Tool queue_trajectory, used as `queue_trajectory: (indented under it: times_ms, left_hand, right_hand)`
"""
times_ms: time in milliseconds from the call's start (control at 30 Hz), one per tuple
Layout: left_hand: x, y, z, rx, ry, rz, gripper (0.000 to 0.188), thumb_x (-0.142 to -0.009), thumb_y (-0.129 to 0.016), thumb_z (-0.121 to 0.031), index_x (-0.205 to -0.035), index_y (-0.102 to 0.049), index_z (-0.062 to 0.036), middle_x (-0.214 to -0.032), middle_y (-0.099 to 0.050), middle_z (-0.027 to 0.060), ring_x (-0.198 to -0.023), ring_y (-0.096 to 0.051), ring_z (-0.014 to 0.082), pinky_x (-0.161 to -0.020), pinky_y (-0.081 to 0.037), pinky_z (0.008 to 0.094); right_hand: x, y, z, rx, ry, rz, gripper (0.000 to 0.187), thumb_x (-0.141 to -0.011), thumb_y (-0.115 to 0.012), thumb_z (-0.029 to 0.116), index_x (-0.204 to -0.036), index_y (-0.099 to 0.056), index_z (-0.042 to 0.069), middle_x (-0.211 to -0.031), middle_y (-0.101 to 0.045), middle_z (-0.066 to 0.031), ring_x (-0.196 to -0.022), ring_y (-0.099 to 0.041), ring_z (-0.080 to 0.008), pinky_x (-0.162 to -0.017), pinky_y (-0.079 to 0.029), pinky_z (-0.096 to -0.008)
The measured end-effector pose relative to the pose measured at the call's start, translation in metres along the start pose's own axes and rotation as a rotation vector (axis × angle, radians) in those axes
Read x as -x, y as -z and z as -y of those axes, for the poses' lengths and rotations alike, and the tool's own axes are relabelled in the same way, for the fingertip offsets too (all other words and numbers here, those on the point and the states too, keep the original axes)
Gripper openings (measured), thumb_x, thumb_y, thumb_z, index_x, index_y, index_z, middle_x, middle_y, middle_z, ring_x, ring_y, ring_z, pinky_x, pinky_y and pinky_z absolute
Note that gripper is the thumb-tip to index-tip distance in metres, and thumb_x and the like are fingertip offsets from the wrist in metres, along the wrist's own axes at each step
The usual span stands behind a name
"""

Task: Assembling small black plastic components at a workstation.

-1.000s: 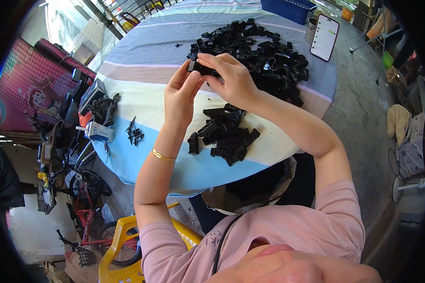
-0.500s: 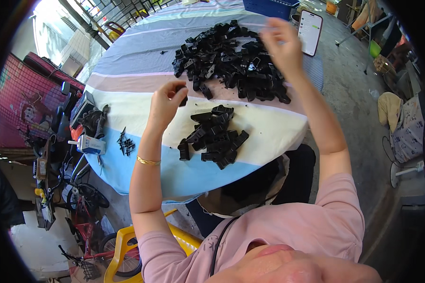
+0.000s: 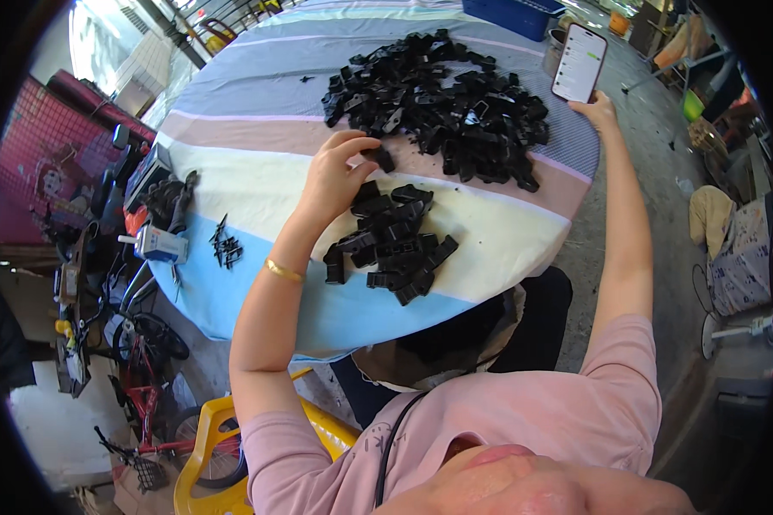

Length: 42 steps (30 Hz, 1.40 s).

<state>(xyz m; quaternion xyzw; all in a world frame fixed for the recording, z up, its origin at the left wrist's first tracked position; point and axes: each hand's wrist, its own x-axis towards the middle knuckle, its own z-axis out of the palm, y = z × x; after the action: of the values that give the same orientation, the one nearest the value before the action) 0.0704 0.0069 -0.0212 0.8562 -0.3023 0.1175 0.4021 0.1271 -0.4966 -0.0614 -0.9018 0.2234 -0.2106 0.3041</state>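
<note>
My left hand (image 3: 339,167) is over the table with its thumb and fingers curled round a small black plastic part (image 3: 380,157). This part is between the large pile of black plastic parts (image 3: 438,107) and a smaller group of similar black parts (image 3: 395,245) nearer me. Out at the right edge of the table, my right hand (image 3: 599,112) grips the lower corner of a phone (image 3: 580,67) with its screen lit. The fingers behind the phone are hidden.
A striped cloth covers the round table (image 3: 258,300). Thin black pieces (image 3: 225,245) lie at the left, near a blue and white box (image 3: 161,245). A blue basket (image 3: 515,15) stands at the far edge. Below are a yellow chair (image 3: 206,455) and a red bicycle (image 3: 150,412).
My left hand has moved right with the black plastic part. My right hand has come down from beside the big pile to the phone, which now leans the other way.
</note>
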Motion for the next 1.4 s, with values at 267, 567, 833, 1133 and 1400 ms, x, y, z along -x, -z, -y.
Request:
queue_trajectory:
  times_ms: [267, 567, 833, 1133, 1400]
  left_hand:
    - [-0.01, -0.003, 0.005, -0.104, -0.015, 0.22, 0.036, -0.074, -0.065, -0.003, -0.109, -0.062, -0.0105, -0.107, -0.05, 0.0107, -0.092, -0.054, 0.0219, -0.078, -0.046, 0.0298]
    - [-0.006, 0.0, 0.006, -0.216, -0.052, 0.127, 0.03, -0.067, -0.071, -0.01, -0.095, -0.063, -0.0083, -0.109, -0.05, 0.0117, -0.1, -0.048, 0.0318, -0.088, -0.042, 0.0386]
    - [-0.003, -0.002, 0.0, -0.065, -0.076, 0.133, 0.028, -0.069, -0.07, -0.012, -0.093, -0.06, -0.0036, -0.099, -0.059, 0.0115, -0.093, -0.054, 0.0286, -0.085, -0.042, 0.0381]
    - [-0.007, -0.002, 0.004, 0.231, 0.289, -0.084, 0.031, -0.08, -0.065, -0.014, -0.107, -0.058, -0.0009, -0.081, -0.064, 0.0101, -0.069, -0.059, 0.0159, -0.063, -0.047, 0.0274]
    - [-0.006, 0.008, 0.017, 0.597, 0.305, -0.127, 0.031, -0.08, -0.065, -0.011, -0.107, -0.055, 0.0028, -0.085, -0.059, 0.0061, -0.071, -0.056, 0.0097, -0.058, -0.047, 0.0234]
  right_hand:
    - [-0.01, 0.015, -0.008, -0.4, -0.148, -0.202, 0.053, -0.078, -0.067, 0.039, -0.108, -0.058, -0.004, -0.102, -0.063, -0.011, -0.094, -0.058, -0.0182, -0.081, -0.044, -0.0281]
    - [0.174, 0.002, 0.106, 0.068, 0.775, 0.167, 0.084, -0.073, -0.069, 0.041, -0.137, -0.028, 0.009, -0.141, -0.026, -0.0169, -0.132, -0.022, -0.0304, -0.106, -0.021, -0.0419]
    - [0.144, -0.05, 0.144, 0.264, 0.802, 0.228, 0.077, -0.08, -0.053, 0.055, -0.138, -0.026, 0.012, -0.143, -0.021, -0.0179, -0.135, -0.01, -0.0339, -0.106, -0.011, -0.0536]
    - [0.05, -0.091, 0.219, 0.07, 0.797, -0.095, 0.024, -0.084, -0.057, 0.028, -0.094, -0.066, 0.009, -0.095, -0.065, -0.0104, -0.095, -0.059, -0.0276, -0.083, -0.044, -0.0383]
    - [0.031, -0.138, 0.241, 0.669, 0.591, 0.188, 0.019, -0.079, -0.062, 0.027, -0.092, -0.068, 0.015, -0.094, -0.066, -0.0094, -0.097, -0.059, -0.0273, -0.087, -0.035, -0.0571]
